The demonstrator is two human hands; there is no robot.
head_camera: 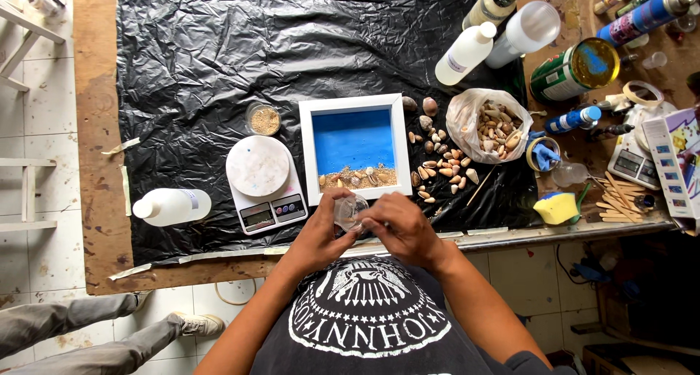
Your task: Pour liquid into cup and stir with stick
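Black plastic sheeting [219, 47] covers the tabletop [95, 127]. Near its edge, the left hand [321, 233] and right hand [401, 229] both grasp a small clear cup [348, 212], just below a white shadow-box frame [355, 147] holding blue backing, sand and shells.

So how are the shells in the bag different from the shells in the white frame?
The shells in the clear plastic bag are heaped loose, while the shells in the white frame lie in a thin row along its bottom edge. The bag shells sit on crumpled plastic; the frame shells sit in sand under a blue background. The bag holds a bigger pile; the frame holds only a few. Both are small brown and cream shells.
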